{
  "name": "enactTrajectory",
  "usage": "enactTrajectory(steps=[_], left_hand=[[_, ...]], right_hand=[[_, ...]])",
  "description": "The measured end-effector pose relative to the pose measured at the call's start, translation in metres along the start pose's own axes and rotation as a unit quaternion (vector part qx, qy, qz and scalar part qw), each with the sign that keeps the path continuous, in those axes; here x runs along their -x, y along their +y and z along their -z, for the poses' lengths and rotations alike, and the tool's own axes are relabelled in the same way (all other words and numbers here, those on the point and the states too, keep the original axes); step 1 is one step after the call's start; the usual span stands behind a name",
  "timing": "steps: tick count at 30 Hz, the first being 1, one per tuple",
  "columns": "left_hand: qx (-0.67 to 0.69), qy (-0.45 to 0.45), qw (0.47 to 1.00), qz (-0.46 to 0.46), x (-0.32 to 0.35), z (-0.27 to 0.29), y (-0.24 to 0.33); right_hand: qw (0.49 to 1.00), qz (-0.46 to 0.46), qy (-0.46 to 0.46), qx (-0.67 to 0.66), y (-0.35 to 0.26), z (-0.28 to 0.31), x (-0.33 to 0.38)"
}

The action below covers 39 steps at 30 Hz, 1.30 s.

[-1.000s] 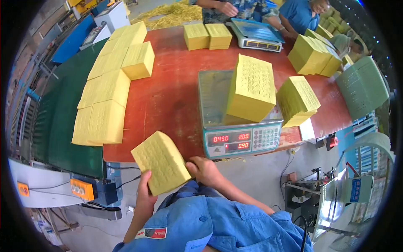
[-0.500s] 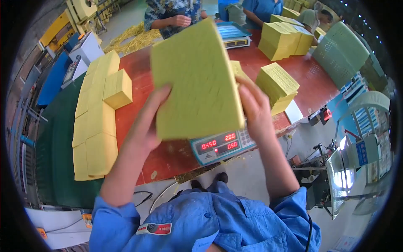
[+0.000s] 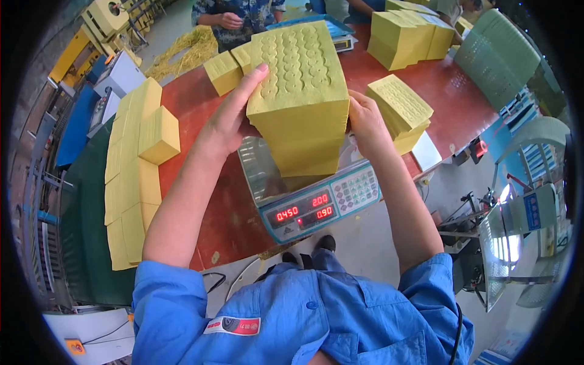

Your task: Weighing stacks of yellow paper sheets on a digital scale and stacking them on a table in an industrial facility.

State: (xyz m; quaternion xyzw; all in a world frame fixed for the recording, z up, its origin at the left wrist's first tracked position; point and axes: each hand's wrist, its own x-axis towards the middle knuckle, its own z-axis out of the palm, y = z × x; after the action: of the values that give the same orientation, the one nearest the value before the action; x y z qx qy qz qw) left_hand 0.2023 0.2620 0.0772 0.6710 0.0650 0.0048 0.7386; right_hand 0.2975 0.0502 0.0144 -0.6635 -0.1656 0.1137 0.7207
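Between my two hands is a thick stack of yellow paper [image 3: 298, 79], its top sheet pressed with rows of round, coin-like marks. My left hand [image 3: 228, 118] grips its left side, the thumb lying on the top edge. On the right side my right hand [image 3: 368, 121] presses with its fingers, partly hidden behind the stack. Below is a digital scale [image 3: 255, 173] with a metal pan, lit red digits and a keypad. Whether the stack's bottom touches the pan, I cannot tell.
Yellow paper stacks [image 3: 131, 164] line the left of the red table [image 3: 213, 213]. One marked stack [image 3: 401, 106] sits right of the scale, and larger stacks [image 3: 404, 39] stand at the far right. A co-worker [image 3: 234, 21] stands opposite. A green plastic chair [image 3: 499, 58] is at the right.
The raised stack, which showed a plain broad face, has been turned and lowered over the scale. Its marked top now shows. Both hands still hold it.
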Motion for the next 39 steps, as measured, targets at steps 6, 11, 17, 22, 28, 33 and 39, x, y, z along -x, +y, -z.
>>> enactTrajectory(steps=[6,11,17,22,28,33,39], left_hand=[[-0.025,0.017,1.0,-0.003,-0.004,0.0,-0.006],[-0.032,0.036,0.998,-0.03,-0.005,0.001,-0.011],[-0.037,0.051,0.997,-0.036,0.005,-0.008,-0.008],[0.012,0.129,0.99,-0.057,0.008,-0.011,-0.024],[0.127,0.161,0.97,-0.129,-0.01,-0.003,-0.094],[0.183,0.122,0.965,-0.146,-0.013,-0.029,-0.127],[0.247,0.213,0.933,-0.151,-0.019,-0.028,-0.133]], right_hand=[[1.0,-0.015,-0.013,-0.004,0.006,0.001,0.0],[1.0,-0.014,-0.008,-0.022,0.01,0.0,0.001],[1.0,0.005,0.004,-0.012,0.025,0.0,-0.004],[0.967,0.167,0.045,0.185,0.035,0.003,-0.008],[0.994,0.104,0.015,-0.022,0.059,0.001,-0.002],[0.995,-0.002,-0.027,-0.094,0.044,-0.016,0.003],[0.988,-0.086,-0.083,-0.103,0.042,-0.023,-0.02]])
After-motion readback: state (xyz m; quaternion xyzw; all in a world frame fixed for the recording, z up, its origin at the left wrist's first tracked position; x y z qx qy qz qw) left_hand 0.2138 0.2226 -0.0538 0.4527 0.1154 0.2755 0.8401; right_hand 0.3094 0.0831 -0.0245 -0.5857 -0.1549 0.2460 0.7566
